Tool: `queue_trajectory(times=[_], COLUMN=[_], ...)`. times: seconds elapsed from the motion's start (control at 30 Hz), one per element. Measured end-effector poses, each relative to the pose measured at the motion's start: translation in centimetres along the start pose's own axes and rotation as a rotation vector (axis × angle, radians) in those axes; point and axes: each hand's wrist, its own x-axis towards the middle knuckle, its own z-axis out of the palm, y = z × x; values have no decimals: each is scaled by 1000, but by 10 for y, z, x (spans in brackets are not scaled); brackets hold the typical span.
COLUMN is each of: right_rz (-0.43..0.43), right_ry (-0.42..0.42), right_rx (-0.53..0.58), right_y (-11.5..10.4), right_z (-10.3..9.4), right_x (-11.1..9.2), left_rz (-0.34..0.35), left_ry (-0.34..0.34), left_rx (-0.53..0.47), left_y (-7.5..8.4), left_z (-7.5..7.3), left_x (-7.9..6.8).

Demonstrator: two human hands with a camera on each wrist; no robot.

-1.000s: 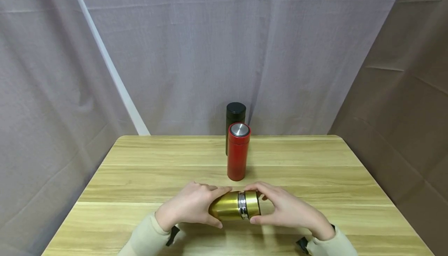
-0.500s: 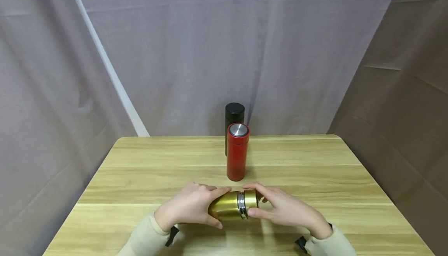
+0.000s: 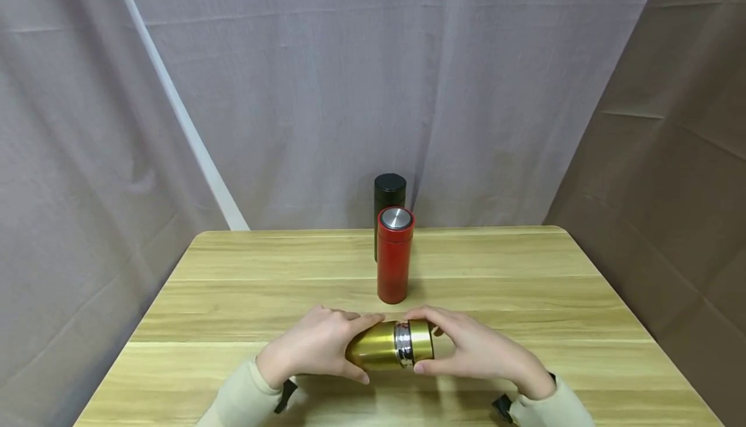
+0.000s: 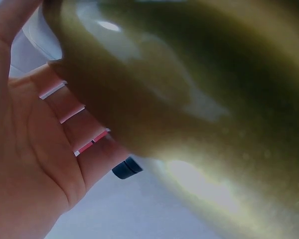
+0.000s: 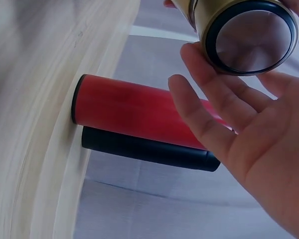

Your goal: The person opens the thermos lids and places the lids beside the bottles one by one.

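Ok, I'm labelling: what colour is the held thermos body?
Metallic gold; the thermos body shows best in head view.

Head view: your bare left hand (image 3: pixel 317 344) covers the base end of the gold metallic cylindrical flask (image 3: pixel 375 347). Lower fingers of your bare right hand (image 3: pixel 478 348) mostly hidden behind the hand itself. The red cylindrical flask (image 3: pixel 394 265) masks much of the black cylindrical flask (image 3: pixel 389 187). Your beige fabric sleeves (image 3: pixel 240 398) run off the bottom edge, as does the near side of the pale wood-grain table (image 3: pixel 233 304).

Left wrist view: gold flask overruns top and right edges, surface blurred; your fingertips vanish behind it. Small dark stub (image 4: pixel 126 168) below them: too little shows to identify.

Right wrist view: top edge crops the gold flask; your fingers hide the red flask's upper end.
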Motion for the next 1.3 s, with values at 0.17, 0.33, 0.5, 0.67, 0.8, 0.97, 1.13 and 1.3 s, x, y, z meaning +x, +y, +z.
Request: queue_trajectory(times=[0.17, 0.33, 0.5, 0.67, 0.8, 0.97, 1.13, 1.3], right_rz=[-22, -37, -64, -88, -82, -81, -97, -115], right_ry=[19, 27, 28, 31, 34, 37, 33, 40], right_rx=[3, -20, -42, -44, -43, -38, -36, -49], right_y=[0, 0, -1, 0, 0, -1, -2, -1], right_z=[-1, -2, -2, -2, -2, -3, -4, -5], right_x=[0, -1, -2, -2, -2, -2, -1, 0], left_rz=[-3, -4, -7, -16, -16, -20, -27, -37], left_ry=[3, 8, 11, 13, 8, 1, -3, -5], left_rx=[2, 3, 2, 7, 6, 7, -3, -13], left_y=[-1, -1, 0, -1, -1, -1, -2, -3], left_z=[1, 1, 1, 2, 2, 1, 1, 2], left_x=[0, 0, -1, -1, 0, 1, 1, 1])
